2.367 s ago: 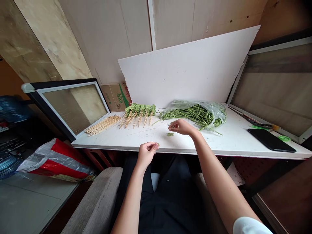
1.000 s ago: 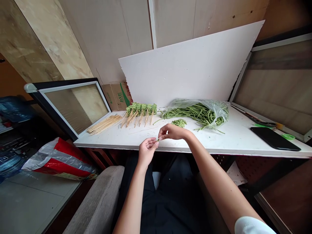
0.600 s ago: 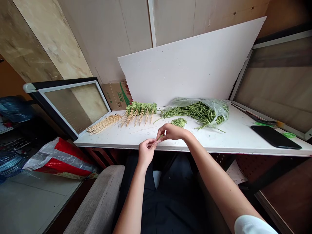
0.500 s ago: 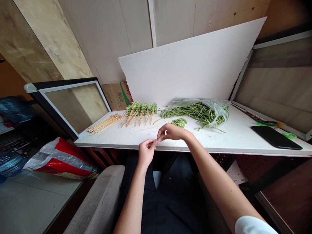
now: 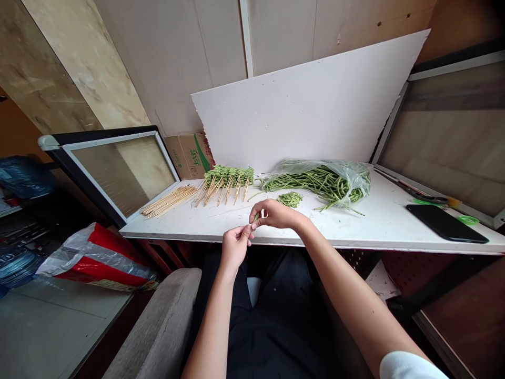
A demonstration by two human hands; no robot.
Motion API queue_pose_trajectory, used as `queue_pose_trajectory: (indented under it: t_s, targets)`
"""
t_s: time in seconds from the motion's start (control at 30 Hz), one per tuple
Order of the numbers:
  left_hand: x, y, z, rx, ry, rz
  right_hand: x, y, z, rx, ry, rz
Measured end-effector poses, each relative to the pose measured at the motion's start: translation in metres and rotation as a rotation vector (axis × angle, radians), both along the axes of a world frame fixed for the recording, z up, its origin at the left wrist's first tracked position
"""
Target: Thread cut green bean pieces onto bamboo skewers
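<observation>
My left hand (image 5: 233, 245) and my right hand (image 5: 274, 214) meet at the near edge of the white table (image 5: 379, 226), both pinched on a short green bean piece (image 5: 256, 216). Whether a skewer runs between the fingers is too small to tell. Just beyond my right hand lies a small pile of cut bean pieces (image 5: 290, 199). A clear bag of long green beans (image 5: 323, 181) lies further back. A row of bean-loaded skewers (image 5: 226, 181) and a bundle of bare bamboo skewers (image 5: 169, 200) lie at the back left.
A white board (image 5: 307, 105) leans against the wall behind the table. A black phone (image 5: 447, 223) and green rubber bands (image 5: 468, 220) lie at the right. Glass-fronted frames stand at both sides. A red and white bag (image 5: 94, 257) lies on the floor at the left.
My right hand left the table near the cut pieces and came back to my left hand. Both now pinch the bean piece together, slightly further left.
</observation>
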State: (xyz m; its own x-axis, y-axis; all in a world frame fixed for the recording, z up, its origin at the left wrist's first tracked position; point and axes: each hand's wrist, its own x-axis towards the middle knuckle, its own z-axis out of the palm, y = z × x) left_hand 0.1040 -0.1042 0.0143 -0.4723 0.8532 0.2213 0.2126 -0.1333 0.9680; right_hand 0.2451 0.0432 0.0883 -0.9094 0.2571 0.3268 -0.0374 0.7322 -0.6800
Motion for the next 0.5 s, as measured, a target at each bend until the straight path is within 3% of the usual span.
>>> queue_pose_trajectory:
  t_s: [0.23,0.5]
  targets:
    - [0.002,0.001,-0.001,-0.014,-0.094,-0.082,-0.006,0.002,-0.008,0.069,-0.044,-0.008]
    - [0.003,0.005,-0.007,0.045,-0.091,-0.113,-0.007,0.01,-0.014,-0.048,-0.051,0.14]
